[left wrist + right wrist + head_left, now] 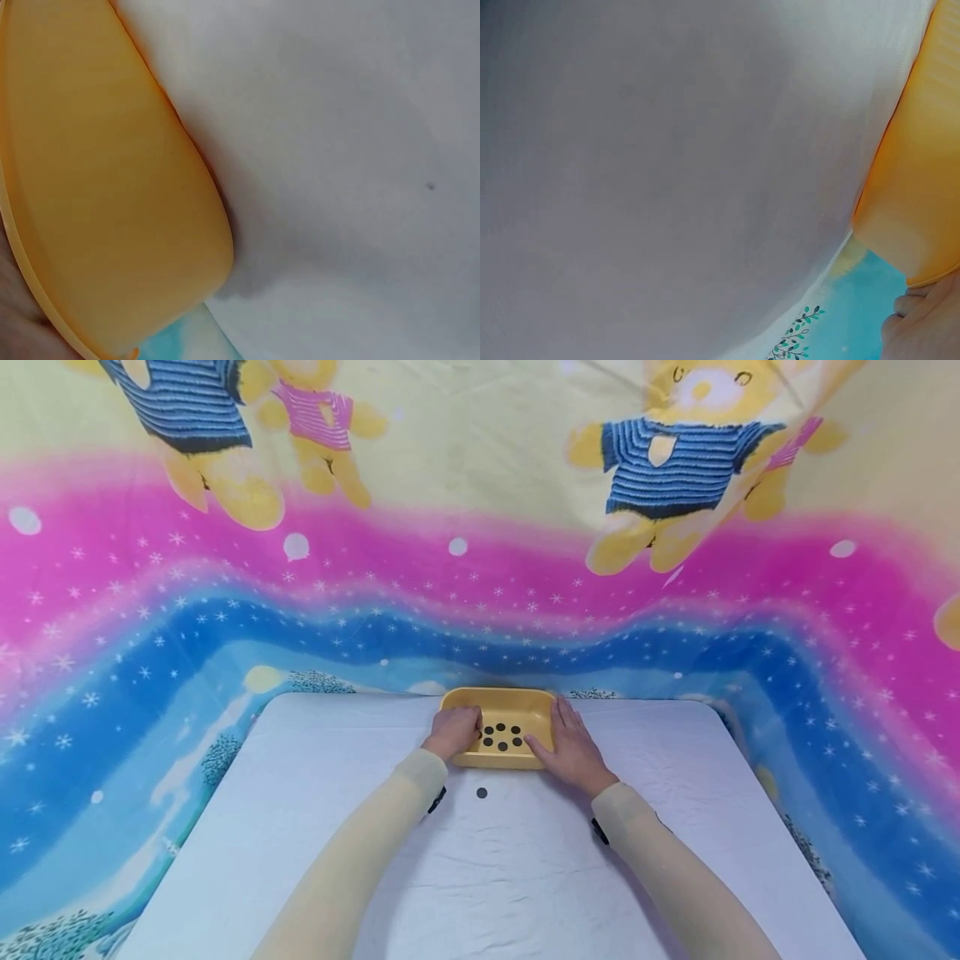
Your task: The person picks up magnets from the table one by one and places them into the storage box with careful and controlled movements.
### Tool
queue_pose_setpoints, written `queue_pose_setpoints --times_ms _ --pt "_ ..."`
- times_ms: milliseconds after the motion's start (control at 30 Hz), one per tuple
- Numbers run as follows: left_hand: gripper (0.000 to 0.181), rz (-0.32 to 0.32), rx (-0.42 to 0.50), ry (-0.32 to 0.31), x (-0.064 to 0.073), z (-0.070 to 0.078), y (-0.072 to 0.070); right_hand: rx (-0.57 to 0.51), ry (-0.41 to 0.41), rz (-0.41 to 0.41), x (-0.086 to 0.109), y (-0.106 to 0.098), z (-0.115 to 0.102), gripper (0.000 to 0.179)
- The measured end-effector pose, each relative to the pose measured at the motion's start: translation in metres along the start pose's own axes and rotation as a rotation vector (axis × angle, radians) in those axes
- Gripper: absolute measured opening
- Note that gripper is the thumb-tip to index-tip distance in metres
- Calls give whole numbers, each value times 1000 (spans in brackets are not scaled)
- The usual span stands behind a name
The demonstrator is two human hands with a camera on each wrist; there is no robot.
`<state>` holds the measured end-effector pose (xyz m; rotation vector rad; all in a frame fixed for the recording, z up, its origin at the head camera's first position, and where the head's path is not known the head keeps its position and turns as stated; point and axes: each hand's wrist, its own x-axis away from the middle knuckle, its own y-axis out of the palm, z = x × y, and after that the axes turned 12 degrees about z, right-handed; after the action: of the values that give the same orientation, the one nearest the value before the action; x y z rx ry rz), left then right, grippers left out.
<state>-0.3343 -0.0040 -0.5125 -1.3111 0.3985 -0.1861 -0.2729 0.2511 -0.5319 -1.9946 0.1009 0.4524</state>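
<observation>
In the head view, my left hand (455, 731) reaches over the left end of a yellow plastic bin (495, 762), fingers curled. A dark round disc (480, 735) peeks out at its fingertips, mostly covered by them. Several more black discs (502, 746) lie in a loose ring on the bin's floor. My right hand (573, 752) holds the bin's right end, thumb inside the rim and fingers along the wall. The right wrist view shows those fingers (909, 304) bent at the rim. The left wrist view has only the bin's outer wall (120, 180) and part of the hand.
One black disc (482, 792) lies on the white tablecloth (480, 877) in front of the bin. The bin stands at the table's back edge. Behind it and on both sides hangs a patterned cloth (480, 593) with bears and snowflakes.
</observation>
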Motion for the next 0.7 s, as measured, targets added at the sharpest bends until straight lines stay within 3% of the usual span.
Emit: queue_pose_setpoints --times_ms 400,700 --pt "7 7 24 2 2 1 -3 7 5 -17 0 2 2 108" --pt "5 -1 206 5 5 -5 -8 9 11 -25 0 1 2 107"
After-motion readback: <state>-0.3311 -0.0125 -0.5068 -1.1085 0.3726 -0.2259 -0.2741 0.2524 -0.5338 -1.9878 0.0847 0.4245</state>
